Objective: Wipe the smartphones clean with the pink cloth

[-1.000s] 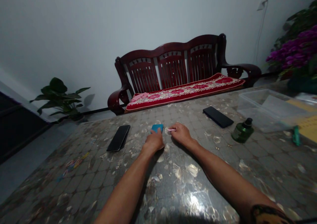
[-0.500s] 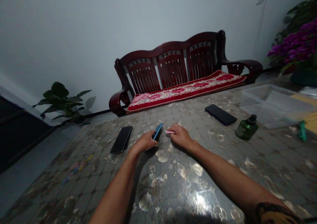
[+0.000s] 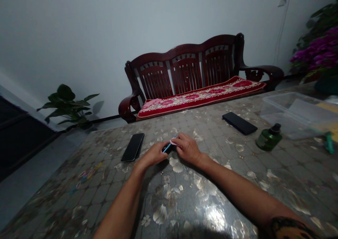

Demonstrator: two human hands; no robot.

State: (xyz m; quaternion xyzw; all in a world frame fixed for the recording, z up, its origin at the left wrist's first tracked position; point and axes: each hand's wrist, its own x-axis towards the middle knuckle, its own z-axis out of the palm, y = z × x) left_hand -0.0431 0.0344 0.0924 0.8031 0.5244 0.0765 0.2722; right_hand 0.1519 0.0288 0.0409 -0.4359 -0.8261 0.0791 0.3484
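Note:
My left hand (image 3: 155,153) is closed around a blue-edged phone (image 3: 167,148), tilted on its side just above the table. Pinched in my right hand (image 3: 189,148) is a thin pale-pink piece (image 3: 173,141), perhaps a pad or cloth; its exact kind is too small to tell. That piece meets the upper end of the phone, and my right fingers partly cover both. To the left of my hands lies a black-screened phone (image 3: 132,147). A dark, flat phone-like slab (image 3: 239,123) rests farther off to the right.
Right of the slab stands a green bottle with a black cap (image 3: 268,138). Beyond it are a clear plastic box (image 3: 293,126) and a green object (image 3: 329,142). Several small coloured loops (image 3: 88,173) lie at left. A wooden bench (image 3: 186,73) stands behind the patterned table (image 3: 169,200).
My right hand has moved left, bringing the pink piece against the phone. The phone in my left hand has tipped lower. The view has shifted slightly.

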